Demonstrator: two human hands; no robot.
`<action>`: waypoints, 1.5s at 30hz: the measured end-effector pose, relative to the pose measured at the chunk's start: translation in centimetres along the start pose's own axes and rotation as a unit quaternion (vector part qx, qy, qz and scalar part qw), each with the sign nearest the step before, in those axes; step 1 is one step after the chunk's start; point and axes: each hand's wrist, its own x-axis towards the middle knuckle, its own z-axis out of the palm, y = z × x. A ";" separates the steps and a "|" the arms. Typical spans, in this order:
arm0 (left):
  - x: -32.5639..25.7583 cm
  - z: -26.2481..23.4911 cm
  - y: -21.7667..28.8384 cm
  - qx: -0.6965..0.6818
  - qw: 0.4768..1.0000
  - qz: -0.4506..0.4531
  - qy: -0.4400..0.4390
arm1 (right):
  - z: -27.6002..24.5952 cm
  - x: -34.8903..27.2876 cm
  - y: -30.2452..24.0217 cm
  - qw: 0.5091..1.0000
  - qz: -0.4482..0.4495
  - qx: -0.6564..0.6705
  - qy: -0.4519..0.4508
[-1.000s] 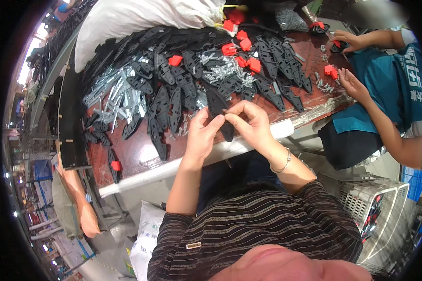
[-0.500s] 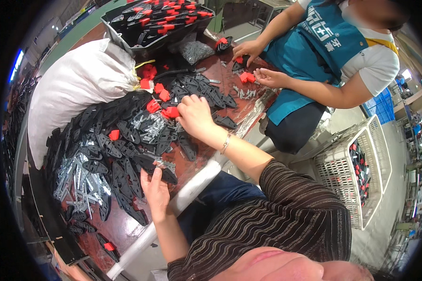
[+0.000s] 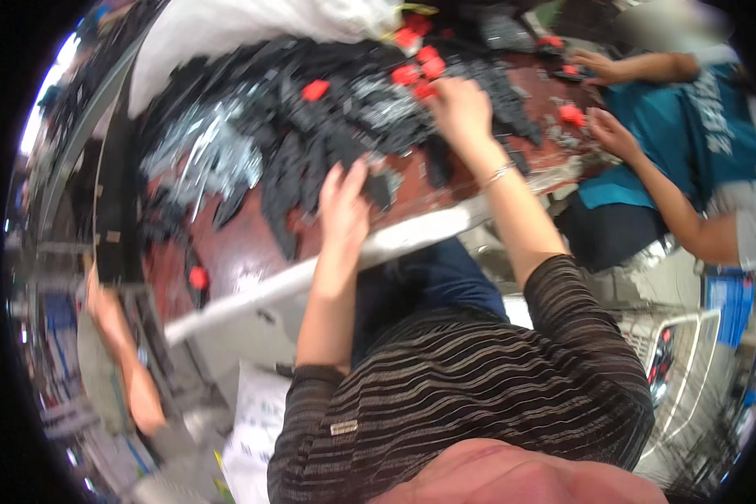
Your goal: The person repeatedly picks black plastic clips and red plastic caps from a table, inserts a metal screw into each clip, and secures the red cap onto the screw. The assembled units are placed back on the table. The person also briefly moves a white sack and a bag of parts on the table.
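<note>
1. A seated person in a dark striped top leans over a reddish-brown worktop [image 3: 244,260] heaped with black plastic parts [image 3: 311,160], small red pieces [image 3: 315,89] and a glinting pile of clear or silvery strips [image 3: 197,155].

2. The left hand [image 3: 344,206] lies near the worktop's front edge, fingers [image 3: 357,172] stretched almost flat over a dark flat part [image 3: 382,186]; whether they grip it cannot be told through the blur.

3. The right hand [image 3: 460,109] reaches farther back into the heap, just beside a cluster of red pieces [image 3: 424,67]. Its fingers are curled down among the black parts, and what they hold, if anything, is hidden.

4. Judging by the tangle, a clean pick here would mean lifting one part free from the top of the pile, not dragging it through its neighbours, while the other hand steadies the loose pieces close by.

5. The black parts look hard, long and pointed, with a dull sheen; the red pieces are blocky and bright; a white sack [image 3: 227,34] slumps soft behind them.

6. At the right end of the worktop a co-worker in a teal vest [image 3: 697,126] handles red pieces with both hands [image 3: 609,130].
</note>
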 end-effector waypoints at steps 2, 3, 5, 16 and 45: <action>-0.8 0.3 0.5 0.018 0.999 -0.018 0.048 | 0.5 -0.8 0.7 0.994 -0.032 0.053 0.086; -1.4 0.0 0.9 0.022 0.998 -0.022 0.051 | 0.2 -0.8 0.0 0.986 -0.041 0.090 0.134; -2.0 -1.0 1.0 0.017 0.998 -0.019 0.062 | -2.5 -2.0 -2.2 0.968 -0.026 0.207 0.139; -4.2 1.8 0.7 0.038 0.995 0.005 0.094 | -5.7 -10.0 -6.6 0.922 -0.140 0.349 0.097; -3.2 2.1 0.2 0.153 0.984 0.044 0.082 | -5.3 -10.8 -6.6 0.730 0.139 0.665 -0.071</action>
